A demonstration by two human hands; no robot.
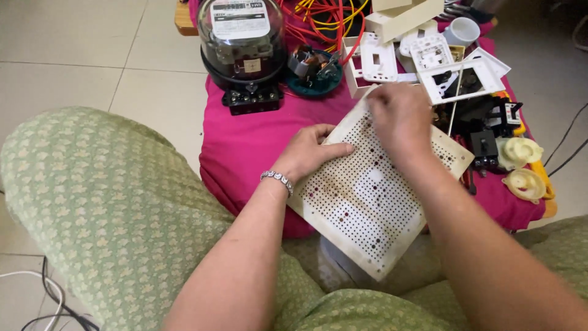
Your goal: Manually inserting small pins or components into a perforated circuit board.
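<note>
A cream perforated board (367,202) with many small holes lies tilted across the edge of a low table draped in magenta cloth (245,147) and over my lap. My left hand (309,153), with a beaded bracelet on the wrist, grips the board's left edge, thumb on top. My right hand (399,116) rests palm down on the board's upper part, fingers curled and blurred; whether it pinches anything is hidden.
A glass-domed electric meter (244,52) stands at the back left of the cloth. Red and yellow wires (324,18), white switch plates (429,58), a black switch (485,147) and cream round fittings (520,165) crowd the back and right. My knees in green patterned fabric (104,208) fill the foreground.
</note>
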